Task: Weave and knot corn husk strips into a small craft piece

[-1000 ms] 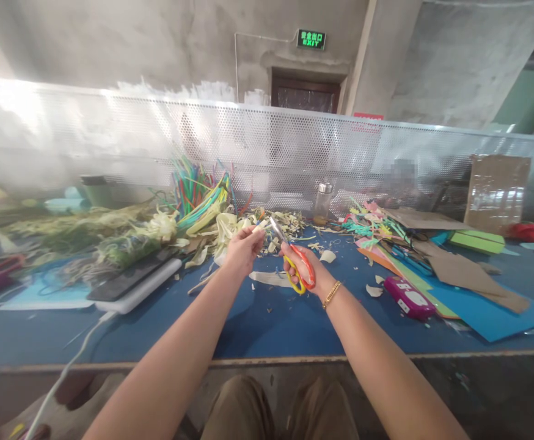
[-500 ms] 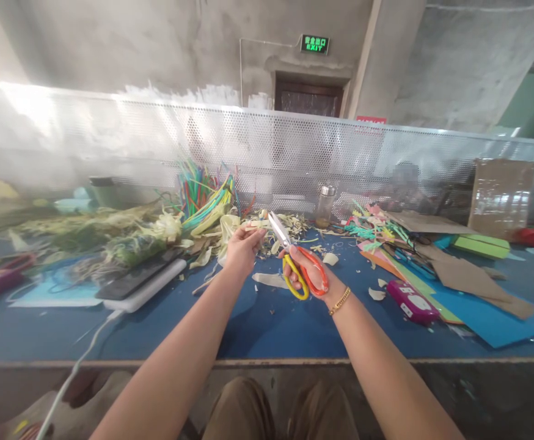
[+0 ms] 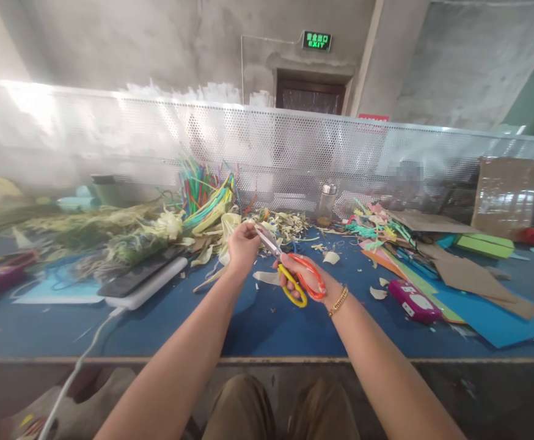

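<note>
My right hand (image 3: 297, 278) is closed around the handles of a pair of scissors (image 3: 269, 240), one handle loop orange, the other yellow. The metal blades point up and left, their tips right by the fingers of my left hand (image 3: 243, 244). That left hand is pinched closed; what sits between its fingertips is too small and hidden to name. Behind both hands lies a heap of pale husk-like scraps (image 3: 288, 225). Below them a flat pale strip (image 3: 266, 278) rests on the blue table (image 3: 267, 330).
Left are a dark phone on a white power bank (image 3: 145, 284) with a cable, and bundled fibres (image 3: 124, 250). Coloured pipe cleaners (image 3: 207, 195) and a glass bottle (image 3: 326, 205) stand behind. Right are a purple device (image 3: 414, 300), coloured paper and cardboard (image 3: 478, 278).
The scissors have swung left and slightly down, so their tips now meet the left fingers. My left hand has turned a little, its fingertips drawn in.
</note>
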### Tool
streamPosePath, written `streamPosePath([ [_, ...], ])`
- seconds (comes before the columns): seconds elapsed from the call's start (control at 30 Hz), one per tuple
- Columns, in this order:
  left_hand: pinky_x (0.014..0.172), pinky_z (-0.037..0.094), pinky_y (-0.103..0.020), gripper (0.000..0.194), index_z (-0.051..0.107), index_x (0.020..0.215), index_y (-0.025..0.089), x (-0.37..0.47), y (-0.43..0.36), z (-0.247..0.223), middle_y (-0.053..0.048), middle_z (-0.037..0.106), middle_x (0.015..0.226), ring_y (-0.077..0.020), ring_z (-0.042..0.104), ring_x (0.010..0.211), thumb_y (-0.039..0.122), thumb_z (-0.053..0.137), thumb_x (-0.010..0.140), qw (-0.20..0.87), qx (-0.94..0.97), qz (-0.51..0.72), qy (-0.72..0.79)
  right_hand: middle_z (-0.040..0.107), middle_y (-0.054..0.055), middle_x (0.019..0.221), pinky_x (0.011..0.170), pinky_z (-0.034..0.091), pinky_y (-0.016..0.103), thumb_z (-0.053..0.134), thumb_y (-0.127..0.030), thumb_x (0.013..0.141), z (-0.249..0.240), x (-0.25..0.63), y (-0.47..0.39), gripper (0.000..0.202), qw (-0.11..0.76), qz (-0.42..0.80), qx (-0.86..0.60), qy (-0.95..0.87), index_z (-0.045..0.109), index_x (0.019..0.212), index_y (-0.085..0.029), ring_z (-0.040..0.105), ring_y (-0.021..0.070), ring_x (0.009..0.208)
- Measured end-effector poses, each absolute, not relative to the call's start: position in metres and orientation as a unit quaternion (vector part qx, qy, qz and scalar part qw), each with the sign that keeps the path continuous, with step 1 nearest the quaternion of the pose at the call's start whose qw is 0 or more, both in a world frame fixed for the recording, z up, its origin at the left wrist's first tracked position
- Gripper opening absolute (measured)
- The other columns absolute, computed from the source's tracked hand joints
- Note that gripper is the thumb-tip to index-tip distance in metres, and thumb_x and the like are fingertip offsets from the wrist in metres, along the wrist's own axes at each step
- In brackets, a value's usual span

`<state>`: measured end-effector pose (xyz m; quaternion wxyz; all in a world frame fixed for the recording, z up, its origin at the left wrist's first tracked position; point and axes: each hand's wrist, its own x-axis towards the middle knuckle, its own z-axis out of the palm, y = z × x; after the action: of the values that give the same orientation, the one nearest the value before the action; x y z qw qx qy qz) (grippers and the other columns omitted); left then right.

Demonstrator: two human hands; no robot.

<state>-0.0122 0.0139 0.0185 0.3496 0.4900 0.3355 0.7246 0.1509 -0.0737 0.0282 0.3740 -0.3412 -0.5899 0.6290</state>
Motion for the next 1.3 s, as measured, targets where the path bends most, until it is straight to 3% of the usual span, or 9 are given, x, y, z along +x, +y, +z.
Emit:
streamPosePath([
  [0.3, 0.059, 0.046, -0.023, 0.019, 0.061, 0.075, 0.015, -0.011, 0.004, 0.025, 0.0, 0.066, 0.069, -0.0125, 0.06, 0.061, 0.012, 0.06, 0.057, 0.301, 0.536, 0.692, 0.379, 0.057, -0.001, 0.059, 0.037, 0.038, 0.017, 0.058, -0.062, 0.078, 0.026, 0.151, -0.071, 0.047, 0.378, 0.626, -0.342, -0.59, 0.057, 0.088, -0.017, 0.046, 0.0068, 0.042],
  [1.1, 0.062, 0.047, -0.023, 0.02, 0.062, 0.073, 0.015, -0.01, 0.004, 0.024, -0.002, 0.067, 0.072, -0.0129, 0.062, 0.064, 0.01, 0.071, 0.056, 0.343, 0.519, 0.701, 0.349, 0.049, -0.006, 0.051, 0.032, 0.028, 0.016, 0.071, -0.06, 0.065, 0.03, 0.146, -0.074, 0.048, 0.415, 0.57, -0.387, -0.594, 0.056, 0.079, -0.017, 0.037, 0.004, 0.036],
  [1.3, 0.056, 0.042, -0.02, 0.034, 0.061, 0.082, 0.017, -0.012, 0.006, 0.025, 0.001, 0.065, 0.074, -0.0087, 0.058, 0.063, 0.021, 0.081, 0.054, 0.449, 0.422, 0.73, 0.294, 0.048, -0.007, 0.054, 0.034, 0.029, 0.016, 0.062, -0.065, 0.071, 0.031, 0.152, -0.07, 0.048, 0.497, 0.575, -0.33, -0.56, 0.056, 0.086, -0.019, 0.036, 0.0041, 0.039],
])
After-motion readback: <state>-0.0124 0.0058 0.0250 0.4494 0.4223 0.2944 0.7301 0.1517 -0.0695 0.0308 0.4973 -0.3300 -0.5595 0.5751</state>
